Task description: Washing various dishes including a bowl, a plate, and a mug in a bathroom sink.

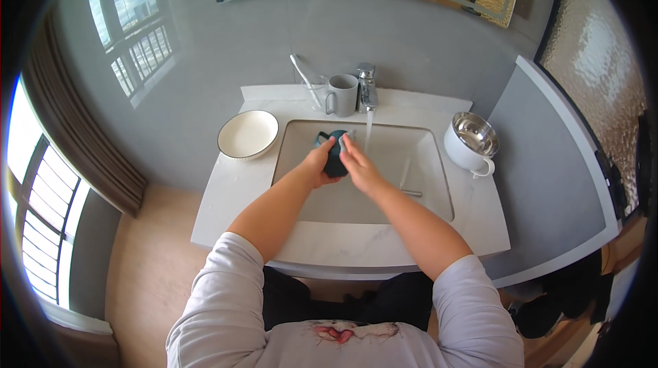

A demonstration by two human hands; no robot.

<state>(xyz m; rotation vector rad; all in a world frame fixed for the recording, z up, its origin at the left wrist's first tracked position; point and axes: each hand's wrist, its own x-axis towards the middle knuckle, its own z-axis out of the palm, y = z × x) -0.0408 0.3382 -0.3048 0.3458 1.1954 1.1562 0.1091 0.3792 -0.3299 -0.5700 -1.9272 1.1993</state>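
A dark teal mug [336, 163] with a handle is held tilted over the sink [363, 211]. My left hand [319, 164] is closed round its near left side, thumb toward the top. My right hand [360, 167] lies against the mug's right side, fingers together. Something small and pale grey shows by those fingertips; I cannot make out what it is. Water runs in a thin stream from the chrome faucet [367, 87], just right of the mug and beyond my right hand.
A cream bowl [248, 135] stands on the counter's left. Behind the sink are a grey mug [341, 96] and a clear glass [314, 93] holding a white toothbrush [303, 78]. A white steel-lined cup [469, 145] stands at right. A grey partition [548, 176] borders the counter's right side.
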